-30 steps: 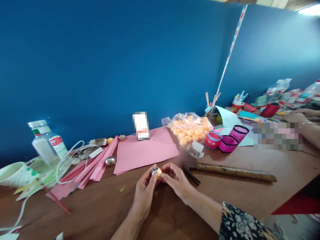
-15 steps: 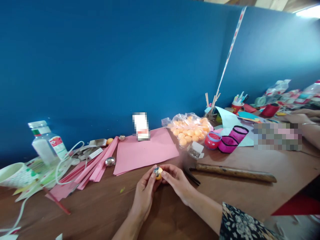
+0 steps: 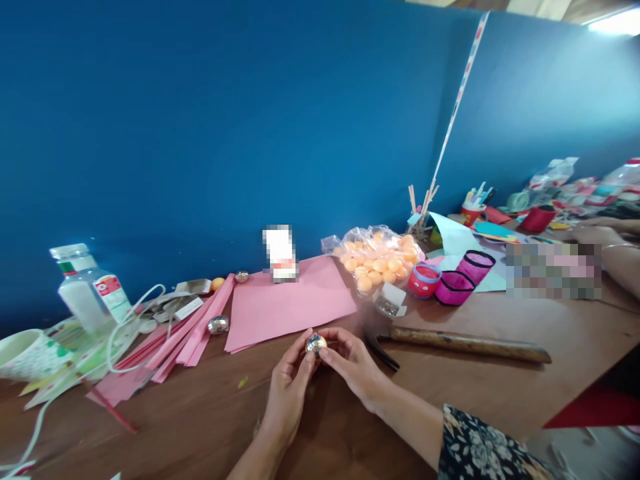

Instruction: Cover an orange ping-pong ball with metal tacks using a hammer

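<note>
Blue wall [image 3: 200, 133] across the whole back; brown tabletop [image 3: 460, 393] below, with right edge slanting off at lower right above a patch of red; widest open room between hammer handle and that edge; more bare brown left of the left wrist, with a red stick [image 3: 116, 412] and green scrap [image 3: 243, 382] on it; narrow gap between fingertips and near edge of the pink sheets [image 3: 295, 303]; hammer [image 3: 465, 341] lying flat near the right hand, claw end closest; bag of orange balls [image 3: 380, 259] behind, near the wall.

Clear bottle [image 3: 80, 297] at far left; red-and-white label [image 3: 113, 297] there, print too small to read; left hand [image 3: 290, 383] and right hand [image 3: 354, 365] nearly closed, fingers curled in from either side, thumbs nearest, both gripping the silver ball [image 3: 315, 344]; upright pixelated item [image 3: 280, 253] on the pink sheets, unreadable; red cup [image 3: 473, 215] of pens, gold marking illegible; little white box [image 3: 393, 300] open beside the hammer head, small metallic bits inside; white slip [image 3: 189, 309] by the pink strips [image 3: 200, 333], print illegible; silver ball last, in front of the sheets, between both sets of fingertips.
</note>
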Available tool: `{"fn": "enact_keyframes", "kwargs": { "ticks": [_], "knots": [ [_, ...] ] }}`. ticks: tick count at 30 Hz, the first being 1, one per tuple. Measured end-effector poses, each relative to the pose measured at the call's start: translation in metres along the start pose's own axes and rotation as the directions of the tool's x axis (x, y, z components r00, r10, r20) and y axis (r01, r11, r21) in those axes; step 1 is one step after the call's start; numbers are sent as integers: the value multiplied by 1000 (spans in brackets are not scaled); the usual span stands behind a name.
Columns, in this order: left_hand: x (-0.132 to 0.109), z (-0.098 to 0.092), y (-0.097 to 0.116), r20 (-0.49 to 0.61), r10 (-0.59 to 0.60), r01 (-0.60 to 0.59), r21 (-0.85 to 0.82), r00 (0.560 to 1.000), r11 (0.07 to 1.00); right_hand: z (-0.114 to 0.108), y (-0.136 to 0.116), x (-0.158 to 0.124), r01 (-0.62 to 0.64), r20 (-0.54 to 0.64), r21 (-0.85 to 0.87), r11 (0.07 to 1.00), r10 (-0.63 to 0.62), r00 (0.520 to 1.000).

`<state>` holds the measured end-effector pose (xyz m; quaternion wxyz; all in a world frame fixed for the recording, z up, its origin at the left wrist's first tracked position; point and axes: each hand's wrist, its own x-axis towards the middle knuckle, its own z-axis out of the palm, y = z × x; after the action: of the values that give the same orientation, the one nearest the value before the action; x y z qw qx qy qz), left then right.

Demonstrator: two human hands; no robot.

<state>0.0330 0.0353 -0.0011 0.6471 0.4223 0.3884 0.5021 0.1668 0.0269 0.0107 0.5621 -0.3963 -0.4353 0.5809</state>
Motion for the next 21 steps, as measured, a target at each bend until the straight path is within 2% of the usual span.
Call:
{"fn": "enact_keyframes", "kwargs": {
  "ticks": [4, 11, 17, 21],
  "knots": [
    [0, 0, -1, 11, 14, -14, 13, 1000, 1000, 0, 2, 1, -6, 8, 47, 999, 6, 1000],
    [1, 1, 4, -26, 56, -50, 190, 998, 981, -3, 7, 1, 16, -1, -14, 1000, -16, 1000],
    [0, 3, 4, -8, 68, -66, 142, 998, 988, -1, 3, 0, 2, 34, 62, 998, -4, 999],
    [0, 1, 1, 1, 61, -61, 69, 998, 996, -2, 3, 0, 16, 25, 44, 999, -18, 1000]
  ]
}}
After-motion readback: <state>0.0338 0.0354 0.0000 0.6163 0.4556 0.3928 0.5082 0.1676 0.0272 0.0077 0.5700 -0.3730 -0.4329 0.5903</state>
